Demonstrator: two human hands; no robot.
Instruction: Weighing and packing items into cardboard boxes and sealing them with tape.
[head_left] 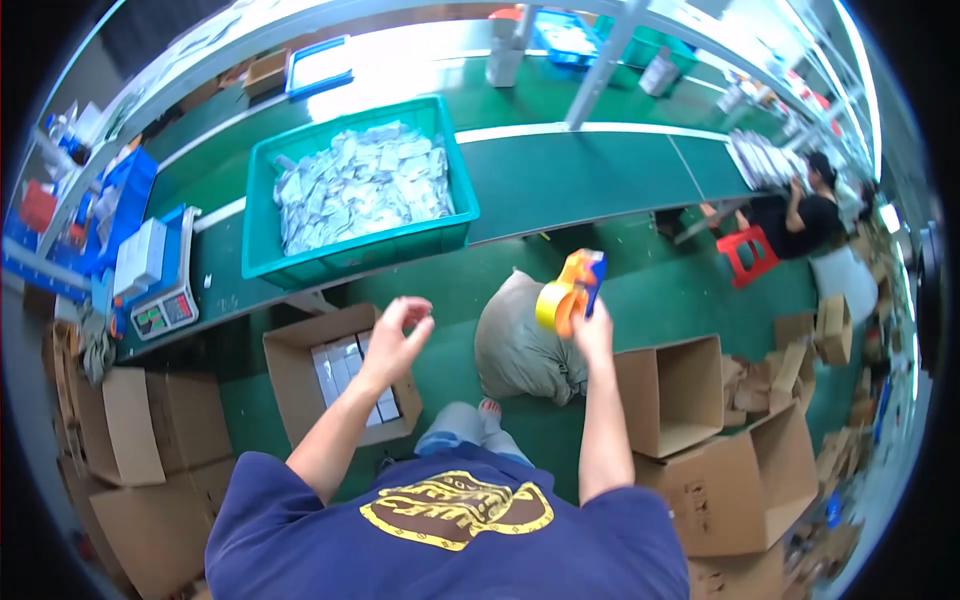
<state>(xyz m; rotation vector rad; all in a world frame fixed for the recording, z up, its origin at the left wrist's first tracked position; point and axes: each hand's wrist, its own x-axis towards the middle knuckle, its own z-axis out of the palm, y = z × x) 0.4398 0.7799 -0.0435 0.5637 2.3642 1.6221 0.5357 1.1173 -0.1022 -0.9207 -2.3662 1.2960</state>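
Note:
In my right hand [592, 332] is a tape dispenser [585, 275], orange and blue, with a roll of yellow tape on it. I hold it up above a stuffed greyish sack [520, 335] on the floor. My left hand [399, 335] is raised with nothing in it, its fingers loosely curled and apart from the thumb. Below that hand stands an open cardboard box [290, 365] with small white boxes [345, 370] packed inside. Beyond both hands, a green plastic crate [360, 250] full of small clear-and-grey packets [365, 185] sits on the workbench [560, 185].
A digital scale [165, 312] with a blue tray stands at the bench's left end. Empty cardboard boxes [675, 400] are stacked at my right, more cartons [165, 420] at my left. A person [800, 215] sits at the far right near a red stool [747, 255].

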